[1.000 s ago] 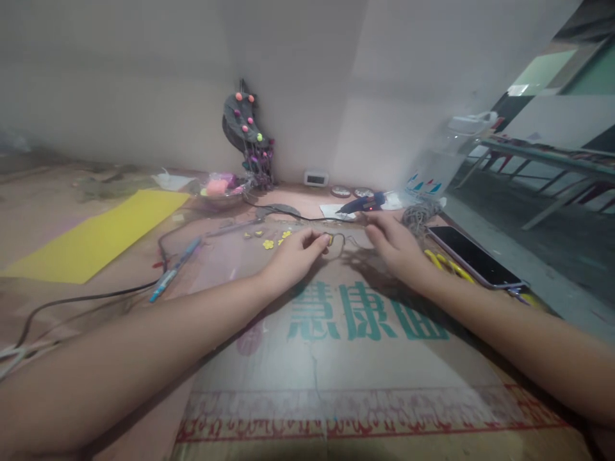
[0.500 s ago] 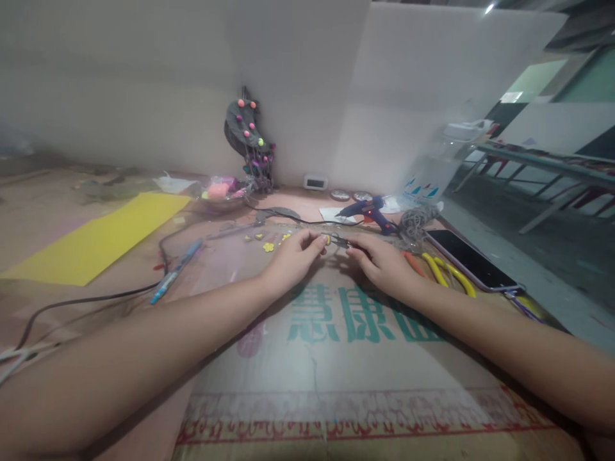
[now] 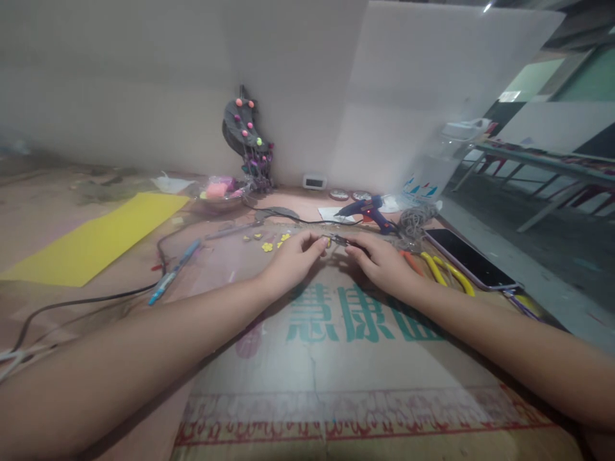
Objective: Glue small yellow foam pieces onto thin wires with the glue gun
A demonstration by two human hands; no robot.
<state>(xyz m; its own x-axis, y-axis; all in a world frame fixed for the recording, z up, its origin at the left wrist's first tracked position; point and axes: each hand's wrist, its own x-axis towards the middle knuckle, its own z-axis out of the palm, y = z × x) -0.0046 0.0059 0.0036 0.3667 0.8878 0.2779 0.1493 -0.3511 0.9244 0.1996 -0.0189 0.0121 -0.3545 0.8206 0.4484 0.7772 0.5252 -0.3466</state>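
Note:
My left hand (image 3: 303, 253) is closed in a pinch on a small yellow piece (image 3: 328, 242), most of it hidden by the fingers. Facing it, my right hand (image 3: 377, 256) is wrapped round small dark scissors (image 3: 340, 241). Their blades point left and meet the yellow piece or lie very close to it; which one is too small to tell. Beside my left hand, yellow flower cutouts (image 3: 267, 246) and little yellow scraps (image 3: 257, 236) lie on the printed cardboard (image 3: 298, 371).
A blue glue gun (image 3: 368, 211) stands behind my hands, its black cable (image 3: 298, 220) running left. On the right are grey yarn (image 3: 417, 221), yellow-handled pliers (image 3: 446, 272) and a phone (image 3: 468, 259). Leftward lie a blue pen (image 3: 173, 272) and yellow sheet (image 3: 100, 240). A decorated grey crescent (image 3: 240, 128) stands behind.
The scissor blades look closer together than before at the yellow piece. Both hands stay almost in place, and the whole view has shifted very slightly.

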